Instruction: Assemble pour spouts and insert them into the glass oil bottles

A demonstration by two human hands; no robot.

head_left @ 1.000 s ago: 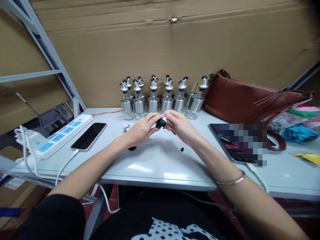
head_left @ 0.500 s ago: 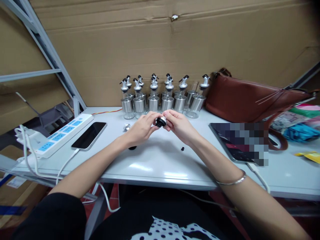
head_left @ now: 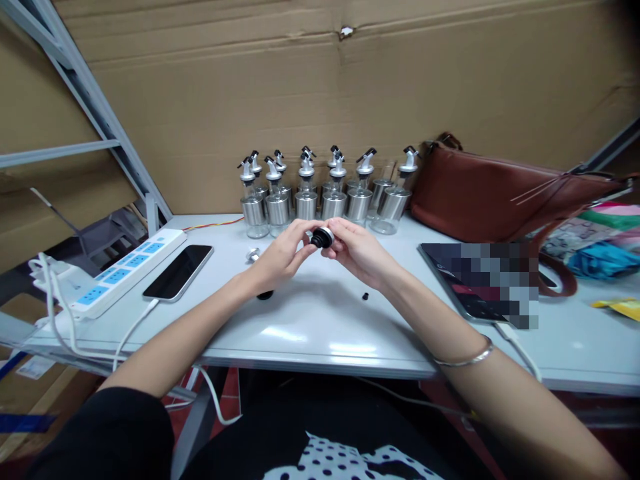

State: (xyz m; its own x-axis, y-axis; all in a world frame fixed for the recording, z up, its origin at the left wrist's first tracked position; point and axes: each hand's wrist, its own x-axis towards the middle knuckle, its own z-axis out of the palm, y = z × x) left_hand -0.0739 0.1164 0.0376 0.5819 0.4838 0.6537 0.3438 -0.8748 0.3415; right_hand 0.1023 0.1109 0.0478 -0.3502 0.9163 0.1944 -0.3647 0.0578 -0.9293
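Between my hands, above the middle of the table, is a bottle stopper (head_left: 322, 238) with a black ribbed plug and a silver rim. My left hand (head_left: 284, 252) pinches its plug end from the left. My right hand (head_left: 356, 248) grips the silver side, its fingers partly hiding that end. On the table under my right wrist lies a small black plug (head_left: 365, 297). A silver spout part (head_left: 253, 255) sits beside my left hand. Partly covered by my left wrist is a black round piece (head_left: 265, 295).
Several glass-and-steel bottles (head_left: 306, 201) with pourer tops stand against the cardboard. At the left are a power strip (head_left: 130, 273) and a phone (head_left: 179, 272). A tablet (head_left: 453, 280) and a brown bag (head_left: 490, 193) occupy the right side. White cables cross the table's front edge.
The stopper has turned slightly in my fingers, so its black underside faces me more. My left fingers have shifted on the plug. The loose parts on the table stay put.
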